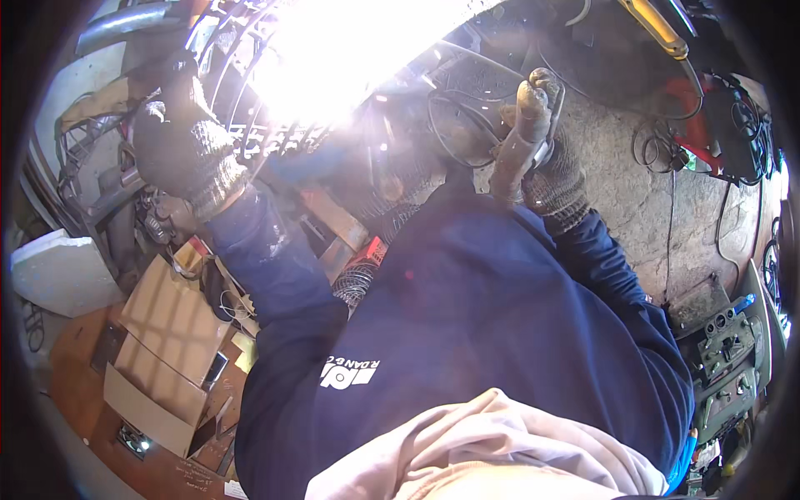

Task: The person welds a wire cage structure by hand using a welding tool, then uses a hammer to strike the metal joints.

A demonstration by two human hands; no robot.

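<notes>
While two gloved hands rise, left hand (179,142) fingers grip metalwork (250,125), right hand (542,150) fingers clasp one tool (521,137).

harsh white glare (350,50) floods the top. rough concrete floor (633,200) on the right, cables (658,150) looping across it. a cardboard box (162,350) sits lower left beside a white block (58,271), with a grey machine (729,358) at the right edge.

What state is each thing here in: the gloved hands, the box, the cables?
Left hand: gloved, raised, gripping the metal frame.
Right hand: gloved, closed around a welding holder, upright.
Weld spot: glaring bright.
Cardboard box: flaps open.
Cables: coiled loose on the floor.
</notes>
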